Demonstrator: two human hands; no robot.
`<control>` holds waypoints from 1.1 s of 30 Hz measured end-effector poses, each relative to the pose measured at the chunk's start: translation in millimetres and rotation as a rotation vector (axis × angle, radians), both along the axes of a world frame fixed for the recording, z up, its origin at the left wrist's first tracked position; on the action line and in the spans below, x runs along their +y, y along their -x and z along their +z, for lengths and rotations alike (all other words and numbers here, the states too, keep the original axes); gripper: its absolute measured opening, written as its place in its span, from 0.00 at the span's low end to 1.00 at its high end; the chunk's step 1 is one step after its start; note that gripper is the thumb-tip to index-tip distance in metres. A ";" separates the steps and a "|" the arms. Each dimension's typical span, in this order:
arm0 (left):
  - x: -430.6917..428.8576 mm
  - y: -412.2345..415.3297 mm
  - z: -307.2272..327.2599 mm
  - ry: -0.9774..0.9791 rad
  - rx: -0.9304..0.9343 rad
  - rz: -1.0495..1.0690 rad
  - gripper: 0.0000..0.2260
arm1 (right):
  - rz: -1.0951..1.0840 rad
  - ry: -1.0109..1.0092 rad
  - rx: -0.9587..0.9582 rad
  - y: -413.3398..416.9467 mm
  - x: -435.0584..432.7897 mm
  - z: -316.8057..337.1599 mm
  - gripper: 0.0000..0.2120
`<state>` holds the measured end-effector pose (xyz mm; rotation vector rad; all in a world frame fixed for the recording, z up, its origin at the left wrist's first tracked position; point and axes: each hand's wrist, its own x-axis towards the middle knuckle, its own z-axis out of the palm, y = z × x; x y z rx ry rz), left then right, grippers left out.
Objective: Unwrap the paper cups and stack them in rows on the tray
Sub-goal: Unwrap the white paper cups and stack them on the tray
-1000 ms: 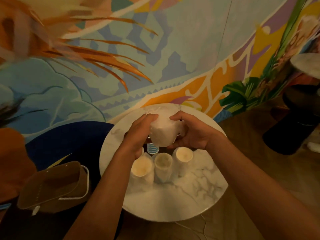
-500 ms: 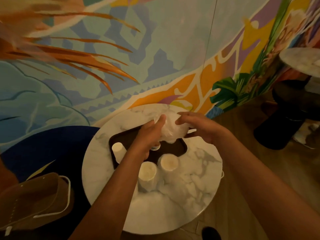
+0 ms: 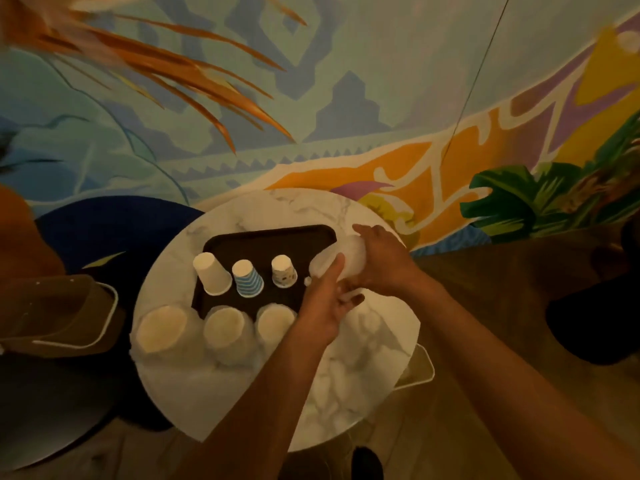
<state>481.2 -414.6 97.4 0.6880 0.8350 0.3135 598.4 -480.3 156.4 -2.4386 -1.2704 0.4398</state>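
Marble, white with grey veins, forms the round table top; a dark brown rectangular tray lies on its far half. Along the tray's near edge three cups stand upside down in a row, each apart from the next: a plain white paper cup at the left, a blue-striped paper cup in the middle, a patterned pale paper cup at the right. At the tray's near edge three plastic-wrapped cup stacks stand side by side. At the tray's right edge both hands hold a plastic-wrapped white bundle of paper cups; whether it touches the marble, cannot tell. Right hand is curled over its far side. Left hand grips the near side, one finger laid straight along the wrap, the others curled beneath. Left of the tray, off the table, sits a brown bag with a white handle.
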 end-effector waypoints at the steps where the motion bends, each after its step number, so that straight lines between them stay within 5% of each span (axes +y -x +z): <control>1: -6.4 -1.9 -9.9 0.050 -0.025 0.032 0.27 | 0.028 0.042 0.004 -6.7 -4.2 -2.8 0.54; 8: -41.3 7.8 -71.6 0.235 -0.115 0.178 0.22 | 0.089 0.035 0.239 -34.3 -21.3 -45.6 0.28; 10: -50.2 14.2 -93.4 0.224 -0.085 0.212 0.29 | 0.107 0.090 0.348 -29.3 -23.2 -61.9 0.29; 13: -53.8 22.2 -130.1 0.312 0.006 0.318 0.15 | 0.164 0.136 0.386 -20.0 -22.8 -85.3 0.33; 17: -55.2 23.8 -145.4 0.284 0.124 0.360 0.20 | 0.223 0.168 0.303 -2.8 -18.2 -112.2 0.45; 33: -53.3 51.4 -146.3 0.444 0.125 0.470 0.17 | 0.389 0.201 0.131 28.6 -1.1 -142.5 0.46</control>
